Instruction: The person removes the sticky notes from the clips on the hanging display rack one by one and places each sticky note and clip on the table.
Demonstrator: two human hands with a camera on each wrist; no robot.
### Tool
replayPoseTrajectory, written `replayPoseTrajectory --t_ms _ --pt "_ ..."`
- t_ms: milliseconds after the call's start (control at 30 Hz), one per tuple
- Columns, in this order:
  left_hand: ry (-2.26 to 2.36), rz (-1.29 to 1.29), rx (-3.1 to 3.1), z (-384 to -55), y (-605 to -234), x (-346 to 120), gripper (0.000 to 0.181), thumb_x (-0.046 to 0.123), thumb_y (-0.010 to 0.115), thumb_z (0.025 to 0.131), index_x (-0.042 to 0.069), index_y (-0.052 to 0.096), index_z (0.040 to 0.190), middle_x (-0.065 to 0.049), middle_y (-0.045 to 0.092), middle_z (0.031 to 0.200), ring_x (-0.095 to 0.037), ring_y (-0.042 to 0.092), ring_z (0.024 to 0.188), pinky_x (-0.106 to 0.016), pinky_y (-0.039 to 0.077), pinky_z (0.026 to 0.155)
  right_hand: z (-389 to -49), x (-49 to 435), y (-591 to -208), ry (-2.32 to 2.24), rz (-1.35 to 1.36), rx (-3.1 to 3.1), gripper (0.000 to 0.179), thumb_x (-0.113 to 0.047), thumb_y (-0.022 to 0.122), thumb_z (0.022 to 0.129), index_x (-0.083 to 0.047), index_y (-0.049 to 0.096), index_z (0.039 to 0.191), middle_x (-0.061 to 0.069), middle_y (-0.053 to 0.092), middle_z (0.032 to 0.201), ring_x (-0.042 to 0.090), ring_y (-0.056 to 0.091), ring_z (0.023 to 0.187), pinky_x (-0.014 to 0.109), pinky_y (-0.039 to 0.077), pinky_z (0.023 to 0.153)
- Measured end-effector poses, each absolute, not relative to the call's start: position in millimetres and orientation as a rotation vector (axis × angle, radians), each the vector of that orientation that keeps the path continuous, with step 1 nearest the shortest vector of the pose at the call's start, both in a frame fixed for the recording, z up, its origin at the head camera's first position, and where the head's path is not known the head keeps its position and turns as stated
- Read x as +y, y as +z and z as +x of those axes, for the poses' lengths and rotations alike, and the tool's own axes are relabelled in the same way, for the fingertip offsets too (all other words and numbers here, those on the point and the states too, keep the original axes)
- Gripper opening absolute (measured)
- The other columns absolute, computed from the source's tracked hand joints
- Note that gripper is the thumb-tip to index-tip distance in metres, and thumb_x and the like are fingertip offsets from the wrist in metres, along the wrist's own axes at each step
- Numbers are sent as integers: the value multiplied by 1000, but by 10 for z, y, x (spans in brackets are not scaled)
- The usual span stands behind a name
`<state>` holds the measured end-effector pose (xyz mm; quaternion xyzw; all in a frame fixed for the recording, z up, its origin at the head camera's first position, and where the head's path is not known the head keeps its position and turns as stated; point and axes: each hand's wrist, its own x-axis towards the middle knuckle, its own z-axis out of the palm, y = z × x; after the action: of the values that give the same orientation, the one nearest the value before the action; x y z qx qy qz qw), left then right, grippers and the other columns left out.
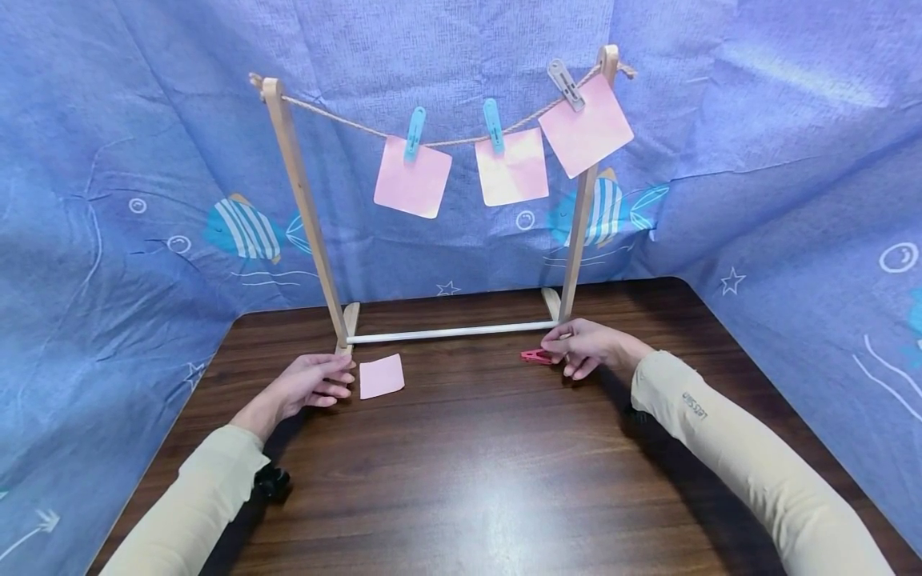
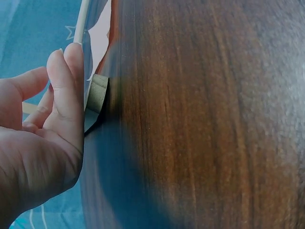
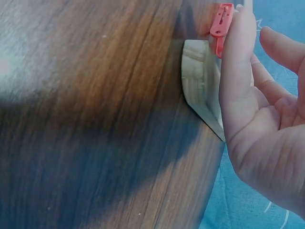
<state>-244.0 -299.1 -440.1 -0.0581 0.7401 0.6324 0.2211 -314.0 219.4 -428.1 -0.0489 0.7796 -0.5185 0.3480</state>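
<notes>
My left hand [image 1: 313, 380] hovers beside the left foot of a wooden frame, fingers loosely bent and holding nothing. Just right of its fingertips, a small pink paper square [image 1: 382, 376] lies on the table, its edges slightly curled. A red clothespin [image 1: 536, 356] is right at the fingertips of my right hand [image 1: 587, 348], near the frame's right foot. In the right wrist view this clothespin [image 3: 222, 26] shows past the fingers, and the thumb stands apart from them. Three pink paper squares hang from a rope [image 1: 338, 120], two under blue clothespins [image 1: 414, 134] and one under a grey clothespin [image 1: 566, 85].
The frame's wooden posts [image 1: 306, 212] rise at the table's back, joined low down by a white bar [image 1: 454, 332]. Behind them hangs a blue fish-patterned cloth [image 1: 446, 248]. Dark wood table [image 1: 461, 456] stretches out in front.
</notes>
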Motion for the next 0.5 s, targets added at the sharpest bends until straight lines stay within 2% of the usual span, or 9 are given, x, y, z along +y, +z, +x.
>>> replayPoseTrajectory --t_ms 333,500 --pt "1707 -135 2042 -2460 -4334 -2988 54 29 61 104 -7 48 143 -12 73 107 -20 75 83 -28 62 65 -3137 2251 -4144 -1380 -181 1976 48 -23 57 106 2 45 144 16 62 103 19 67 68 39 63 66" --pt "1698 -91 2023 -2453 -4251 -2940 55 27 62 104 -7 46 143 -20 69 119 -23 74 91 -31 62 70 -3157 2228 -4008 -1392 -192 1943 52 -26 59 105 3 43 145 19 61 110 19 67 71 36 62 65"
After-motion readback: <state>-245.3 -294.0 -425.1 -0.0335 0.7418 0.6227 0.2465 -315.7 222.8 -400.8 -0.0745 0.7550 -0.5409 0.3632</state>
